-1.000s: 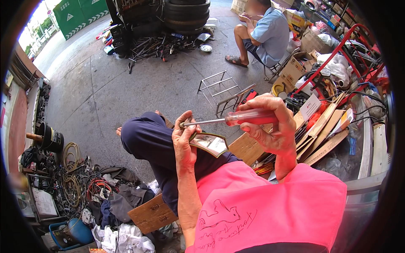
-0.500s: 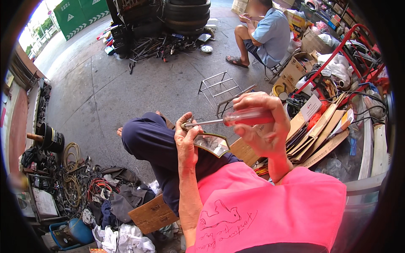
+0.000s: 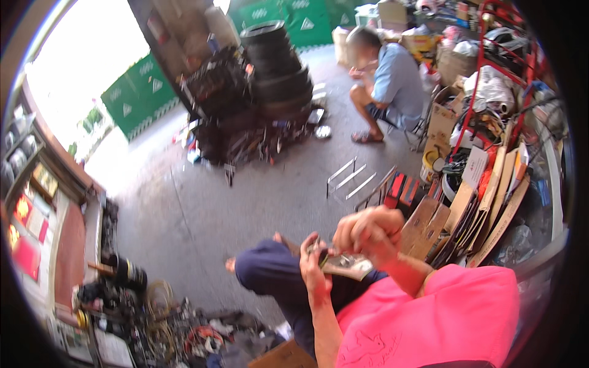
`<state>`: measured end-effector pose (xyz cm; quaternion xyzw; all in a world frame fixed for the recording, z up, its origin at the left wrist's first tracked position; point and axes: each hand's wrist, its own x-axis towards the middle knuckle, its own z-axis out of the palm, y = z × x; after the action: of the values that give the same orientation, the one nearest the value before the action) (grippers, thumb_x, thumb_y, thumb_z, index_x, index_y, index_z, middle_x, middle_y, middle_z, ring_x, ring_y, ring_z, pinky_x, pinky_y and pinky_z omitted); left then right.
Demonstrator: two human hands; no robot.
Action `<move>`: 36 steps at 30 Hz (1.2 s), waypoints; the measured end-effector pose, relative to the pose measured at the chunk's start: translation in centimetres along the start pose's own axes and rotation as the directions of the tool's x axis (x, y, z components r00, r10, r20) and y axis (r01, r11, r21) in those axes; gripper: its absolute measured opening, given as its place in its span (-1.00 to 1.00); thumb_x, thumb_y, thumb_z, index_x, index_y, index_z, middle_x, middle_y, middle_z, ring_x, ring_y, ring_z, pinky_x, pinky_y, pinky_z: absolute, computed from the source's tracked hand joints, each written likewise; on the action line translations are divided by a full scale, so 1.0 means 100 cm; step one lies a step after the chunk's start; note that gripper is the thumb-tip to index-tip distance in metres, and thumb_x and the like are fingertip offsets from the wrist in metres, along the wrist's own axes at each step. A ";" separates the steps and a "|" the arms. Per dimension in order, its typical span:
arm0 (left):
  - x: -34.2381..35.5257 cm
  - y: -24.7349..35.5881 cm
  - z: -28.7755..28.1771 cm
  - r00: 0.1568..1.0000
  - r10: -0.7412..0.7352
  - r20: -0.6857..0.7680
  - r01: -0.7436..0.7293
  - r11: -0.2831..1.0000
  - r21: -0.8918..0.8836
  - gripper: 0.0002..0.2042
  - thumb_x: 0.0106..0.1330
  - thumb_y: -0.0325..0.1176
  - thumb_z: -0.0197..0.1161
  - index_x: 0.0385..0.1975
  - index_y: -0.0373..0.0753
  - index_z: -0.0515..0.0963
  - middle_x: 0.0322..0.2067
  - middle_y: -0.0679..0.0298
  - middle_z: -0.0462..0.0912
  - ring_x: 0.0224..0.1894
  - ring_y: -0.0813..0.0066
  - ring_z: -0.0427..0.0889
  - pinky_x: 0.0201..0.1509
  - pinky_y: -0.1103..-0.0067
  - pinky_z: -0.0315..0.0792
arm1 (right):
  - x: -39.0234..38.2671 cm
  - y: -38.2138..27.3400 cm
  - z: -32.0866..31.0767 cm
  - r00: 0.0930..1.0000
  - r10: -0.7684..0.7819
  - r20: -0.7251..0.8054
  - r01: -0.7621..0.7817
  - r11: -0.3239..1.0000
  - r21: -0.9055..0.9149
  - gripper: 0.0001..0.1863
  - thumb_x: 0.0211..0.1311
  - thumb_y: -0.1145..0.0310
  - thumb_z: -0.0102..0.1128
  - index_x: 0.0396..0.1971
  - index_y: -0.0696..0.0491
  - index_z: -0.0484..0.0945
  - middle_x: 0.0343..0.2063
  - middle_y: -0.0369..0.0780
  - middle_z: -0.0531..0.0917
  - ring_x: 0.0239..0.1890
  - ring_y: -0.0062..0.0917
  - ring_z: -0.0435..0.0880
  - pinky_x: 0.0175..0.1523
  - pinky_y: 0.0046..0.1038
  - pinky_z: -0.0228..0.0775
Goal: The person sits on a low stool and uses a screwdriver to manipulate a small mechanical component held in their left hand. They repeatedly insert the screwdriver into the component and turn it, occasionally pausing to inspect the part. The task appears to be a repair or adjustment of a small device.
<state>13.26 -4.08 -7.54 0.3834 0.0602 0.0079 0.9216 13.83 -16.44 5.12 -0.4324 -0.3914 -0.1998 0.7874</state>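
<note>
Your left hand (image 3: 314,270) is pinching a small metal part (image 3: 343,265) over your knee (image 3: 270,279), right hand (image 3: 368,232) fisted right above it, can't tell what's inside.

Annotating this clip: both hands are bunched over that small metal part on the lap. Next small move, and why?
Probably steady the metal part with the left hand before working further: the right hand is closed directly above it, and blur hides any tool tip.

A small flat metal part (image 3: 350,265), grey and shiny, lies tilted over the person's lap, above the dark blue trouser leg. The left hand (image 3: 314,270) pinches its left end; the right hand (image 3: 368,230) is closed just above it, touching.
</note>
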 end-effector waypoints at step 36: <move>0.008 -0.007 -0.020 0.986 -0.062 0.154 0.075 0.993 -0.086 -0.64 0.35 -0.49 0.02 0.13 -0.37 0.26 -0.33 0.19 0.55 -0.33 0.48 0.55 -0.11 0.58 0.47 | 0.008 0.007 0.024 0.971 0.142 -0.191 -0.129 0.988 0.081 -0.62 0.30 0.49 -0.03 -0.77 0.16 0.33 -0.85 -0.31 0.39 -0.82 -0.71 0.34 -0.69 -0.62 0.17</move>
<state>13.81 -3.13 -9.48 0.3381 0.0030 -0.0502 0.9398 13.66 -14.02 6.19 -0.4092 -0.2878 -0.1740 0.8482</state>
